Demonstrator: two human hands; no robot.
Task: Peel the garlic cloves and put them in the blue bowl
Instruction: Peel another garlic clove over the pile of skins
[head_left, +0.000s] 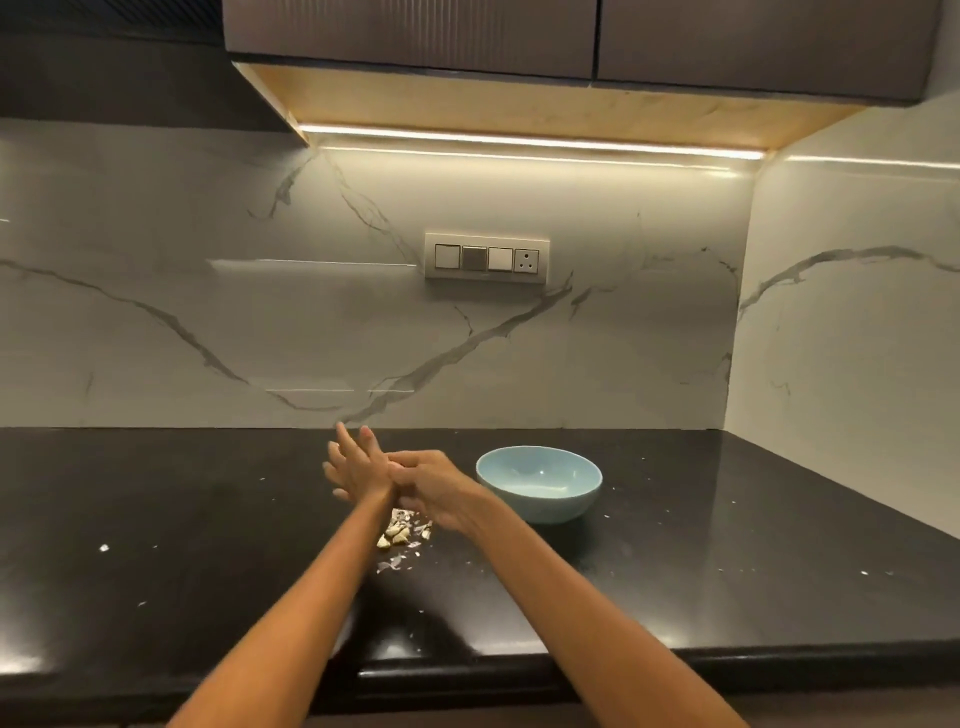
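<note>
Two hands (358, 462) (431, 486) together above garlic cloves (397, 532)

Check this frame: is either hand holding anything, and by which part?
Cannot be told. The right hand curls against the open left hand; anything between them is hidden.

One head-worn, wide-angle camera looks forward and slightly down from the near edge of the black table (675, 571). It faces the marble backsplash (363, 312) at 12 o'clock, with the upper cabinets (519, 36) overhead. Both forearms reach in from 6 o'clock, close to the lens.
</note>
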